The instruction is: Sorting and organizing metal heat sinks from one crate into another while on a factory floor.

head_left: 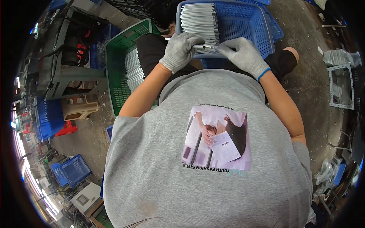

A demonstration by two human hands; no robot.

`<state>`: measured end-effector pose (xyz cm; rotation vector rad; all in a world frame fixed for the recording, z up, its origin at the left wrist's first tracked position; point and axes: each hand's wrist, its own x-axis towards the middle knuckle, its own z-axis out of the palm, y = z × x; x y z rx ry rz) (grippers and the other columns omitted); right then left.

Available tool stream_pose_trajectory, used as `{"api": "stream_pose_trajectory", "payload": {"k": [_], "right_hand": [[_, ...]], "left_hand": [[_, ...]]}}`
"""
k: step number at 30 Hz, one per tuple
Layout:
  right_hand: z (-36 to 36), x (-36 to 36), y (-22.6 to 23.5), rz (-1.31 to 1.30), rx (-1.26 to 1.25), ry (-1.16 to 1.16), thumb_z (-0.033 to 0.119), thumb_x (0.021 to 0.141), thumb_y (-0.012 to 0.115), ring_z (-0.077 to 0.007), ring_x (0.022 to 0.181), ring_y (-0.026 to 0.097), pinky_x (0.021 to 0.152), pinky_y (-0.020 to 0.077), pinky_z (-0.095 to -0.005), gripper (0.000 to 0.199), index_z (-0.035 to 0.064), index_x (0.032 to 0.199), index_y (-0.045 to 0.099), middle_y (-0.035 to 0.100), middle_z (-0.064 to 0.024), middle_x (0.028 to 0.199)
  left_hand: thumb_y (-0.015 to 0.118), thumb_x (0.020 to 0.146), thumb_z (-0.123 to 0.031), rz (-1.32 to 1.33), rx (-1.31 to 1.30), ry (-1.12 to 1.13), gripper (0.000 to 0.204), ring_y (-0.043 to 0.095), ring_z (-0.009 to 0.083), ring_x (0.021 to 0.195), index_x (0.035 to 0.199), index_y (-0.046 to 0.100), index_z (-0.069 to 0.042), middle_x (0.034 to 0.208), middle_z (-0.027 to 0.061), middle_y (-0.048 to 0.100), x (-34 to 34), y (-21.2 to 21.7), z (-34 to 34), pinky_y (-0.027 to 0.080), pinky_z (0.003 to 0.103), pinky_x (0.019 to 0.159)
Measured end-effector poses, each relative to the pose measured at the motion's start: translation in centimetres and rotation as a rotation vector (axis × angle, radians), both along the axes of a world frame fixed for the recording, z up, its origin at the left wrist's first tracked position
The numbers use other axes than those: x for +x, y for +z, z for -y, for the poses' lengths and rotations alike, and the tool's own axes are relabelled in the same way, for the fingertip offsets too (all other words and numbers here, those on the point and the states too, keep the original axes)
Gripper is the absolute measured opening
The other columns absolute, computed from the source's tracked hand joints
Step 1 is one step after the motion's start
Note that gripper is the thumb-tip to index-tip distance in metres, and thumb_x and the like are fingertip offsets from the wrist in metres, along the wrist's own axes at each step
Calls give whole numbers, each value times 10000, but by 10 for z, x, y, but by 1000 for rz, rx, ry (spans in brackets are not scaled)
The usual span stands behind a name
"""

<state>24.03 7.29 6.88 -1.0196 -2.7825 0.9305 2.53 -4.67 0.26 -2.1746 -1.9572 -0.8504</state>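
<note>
Rods [207,47], thin and silver, lie across the near rim of the blue crate [247,22], a few of them pinched between both gloved hands. The left hand [179,50] curls its fingers down over the left ends of the rods, thumb tucked under, so the grip is closed on the metal. The right hand [243,53] does the same from the other side, fingers bent together and clamped on the right ends; a blue band shows at that wrist. The two hands sit close, nearly meeting over the rods.

Inside the blue crate, a neat stack [199,19] of the same silver pieces fills the left part, packed side by side, while the right part shows bare mesh floor. The crate rests on the person's lap, against dark trousers.

To the left stands a green crate [116,60], with another row of silver pieces [133,70] lying along its inner side. The person wears a grey shirt [152,163] with a printed picture.
</note>
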Motion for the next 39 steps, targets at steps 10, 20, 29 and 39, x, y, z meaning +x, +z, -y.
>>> {"api": "stream_pose_trajectory", "payload": {"k": [10, 20, 29, 39], "right_hand": [[-14, 17, -36, 40, 46, -131, 443, 960, 609, -313, 801, 725, 723, 555, -390, 396, 109, 1061, 796, 788, -70, 886], [-11, 23, -23, 25, 80, -104, 416, 958, 619, -304, 750, 722, 685, 550, -386, 363, 115, 1054, 797, 786, -71, 871], [4, 19, 12, -99, 208, -6, 364, 957, 640, -276, 647, 697, 587, 525, -353, 304, 115, 1034, 797, 782, -57, 839], [7, 15, 16, -48, 374, 112, 342, 949, 658, -247, 585, 666, 531, 485, -341, 253, 130, 973, 794, 761, -49, 774]], "left_hand": [[607, 987, -239, -267, -179, 177, 205, 689, 275, 812, 1083, 733, -110, 954, 55, 747, -47, -53, -79, 537, 398, 774], [570, 1030, -250, -75, -402, 215, 233, 677, 224, 730, 1127, 711, -93, 888, 58, 735, -37, 1, -35, 538, 350, 672], [602, 1027, -219, 350, -443, 41, 191, 624, 163, 675, 1102, 714, -84, 847, 18, 728, -15, 31, 1, 506, 307, 639], [644, 992, -195, 349, -383, -20, 152, 623, 164, 663, 1070, 737, -104, 858, -2, 742, -3, 36, 6, 508, 309, 644]]}}
